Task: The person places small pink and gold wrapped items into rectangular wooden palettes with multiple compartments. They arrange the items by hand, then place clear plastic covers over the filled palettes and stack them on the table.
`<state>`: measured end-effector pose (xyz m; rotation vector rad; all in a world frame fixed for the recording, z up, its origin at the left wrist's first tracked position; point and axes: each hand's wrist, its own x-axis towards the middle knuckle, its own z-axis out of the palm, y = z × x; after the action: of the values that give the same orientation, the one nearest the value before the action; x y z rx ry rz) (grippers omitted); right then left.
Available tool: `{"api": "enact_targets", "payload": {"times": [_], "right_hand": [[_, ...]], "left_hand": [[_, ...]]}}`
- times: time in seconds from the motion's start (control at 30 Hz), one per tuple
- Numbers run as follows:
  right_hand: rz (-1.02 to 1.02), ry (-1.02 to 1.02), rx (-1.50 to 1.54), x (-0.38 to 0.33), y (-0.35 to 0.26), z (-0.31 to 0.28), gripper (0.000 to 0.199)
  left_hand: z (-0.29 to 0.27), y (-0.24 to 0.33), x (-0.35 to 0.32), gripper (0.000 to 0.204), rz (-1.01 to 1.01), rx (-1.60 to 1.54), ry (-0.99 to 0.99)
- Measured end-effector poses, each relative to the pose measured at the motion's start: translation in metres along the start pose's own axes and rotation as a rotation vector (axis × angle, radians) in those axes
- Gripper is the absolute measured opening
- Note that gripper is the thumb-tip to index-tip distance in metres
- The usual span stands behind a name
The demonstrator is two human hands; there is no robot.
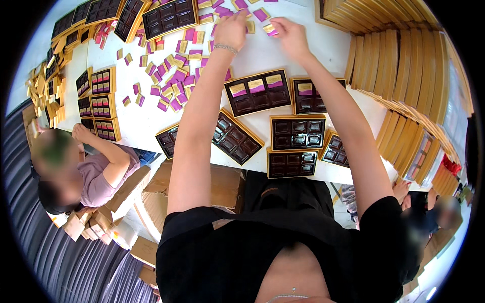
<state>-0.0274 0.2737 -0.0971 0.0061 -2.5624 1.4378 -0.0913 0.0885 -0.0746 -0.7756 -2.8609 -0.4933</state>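
The small wrapped chocolate piece (pixel 270 30), magenta and gold, sits at the far edge of the white bench (pixel 262 55), well beyond the dark tray (pixel 258 92) that already holds three wrapped pieces in its top row. It looks light, flat and stiff enough to keep its shape, though its foil wrapper is probably slippery and easily creased, so a light pinch on two opposite edges seems the safest hold. The right hand (pixel 290 36) has its fingers narrowed around the piece, pinching it at the tips. The left hand (pixel 232 29) rests beside it with fingers curled over scattered pieces; whether it grips one cannot be told.
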Motion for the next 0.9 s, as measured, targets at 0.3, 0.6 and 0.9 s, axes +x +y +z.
{"api": "enact_targets", "payload": {"times": [0.3, 0.6, 0.9], "right_hand": [[0.415, 0.200, 0.430, -0.110, -0.040, -0.112, 0.023], [0.103, 0.372, -0.604, -0.194, -0.012, -0.122, 0.026], [0.011, -0.095, -0.923, -0.232, -0.001, -0.127, 0.057]], "left_hand": [[-0.047, 0.126, -0.075, 0.022, -0.150, -0.336, 0.210], [-0.022, 0.200, -0.131, 0.021, -0.533, -0.982, 0.046], [-0.069, 0.187, -0.204, 0.028, -0.206, -0.532, 0.192]]}}
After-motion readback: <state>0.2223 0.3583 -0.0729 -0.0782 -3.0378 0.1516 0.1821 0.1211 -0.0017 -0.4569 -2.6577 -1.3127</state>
